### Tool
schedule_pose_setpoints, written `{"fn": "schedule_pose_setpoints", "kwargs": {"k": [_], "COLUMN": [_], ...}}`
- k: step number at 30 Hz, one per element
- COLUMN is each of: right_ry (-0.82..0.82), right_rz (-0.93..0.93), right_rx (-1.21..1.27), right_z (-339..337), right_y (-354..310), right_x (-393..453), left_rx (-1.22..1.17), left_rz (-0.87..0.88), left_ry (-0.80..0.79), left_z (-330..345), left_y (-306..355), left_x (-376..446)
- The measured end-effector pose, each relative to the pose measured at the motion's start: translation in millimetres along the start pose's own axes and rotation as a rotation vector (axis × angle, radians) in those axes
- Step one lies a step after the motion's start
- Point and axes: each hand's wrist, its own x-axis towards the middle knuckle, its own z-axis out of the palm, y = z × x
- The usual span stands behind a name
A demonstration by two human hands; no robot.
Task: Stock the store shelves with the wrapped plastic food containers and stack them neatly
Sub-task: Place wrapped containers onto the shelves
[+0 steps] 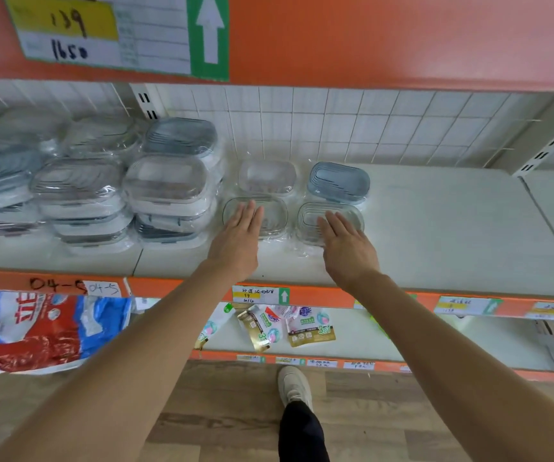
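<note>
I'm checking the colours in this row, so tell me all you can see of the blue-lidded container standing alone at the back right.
The blue-lidded container is a rounded rectangular box, plastic by its look, with a grey-blue ridged lid and a clear body, wrapped in clear film. It sits flat on the white shelf, lid up, near the tiled back wall, behind the clear container under the right hand. Neither hand touches it.

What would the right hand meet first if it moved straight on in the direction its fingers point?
The right hand already lies flat on the front clear container. Going straight on, it would probably meet the blue-lidded container just behind it, then the tiled back wall.
</note>
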Motion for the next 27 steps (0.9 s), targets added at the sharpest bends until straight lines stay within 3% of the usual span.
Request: {"fn": "schedule_pose_setpoints", "kwargs": {"k": [2,7,14,27], "right_ry": [-0.046,-0.024,-0.026,0.308], "right_rz": [-0.006,-0.081,-0.177,-0.177], "right_rx": [-0.02,-0.101,-0.101,-0.157], "right_z": [-13.4,-43.3,-97.4,-252.5], "right_y": [-3.8,-26.5,-56.8,-85.0], "right_x": [-1.3,-28.8,-83.4,-172.5], "left_rx": [-0.01,0.001,0.09,-0.018], "left_rz": [0.047,0.199,0.148,0.196], "left_ry": [-0.043,0.042,0.028,0.357], "left_z": [-18.3,-54.1,-103.1,-263.4], "left_y": [-0.6,2.1,-4.6,24.5], "left_x": [-6.7,-50.6,-114.2,-201.5]}}
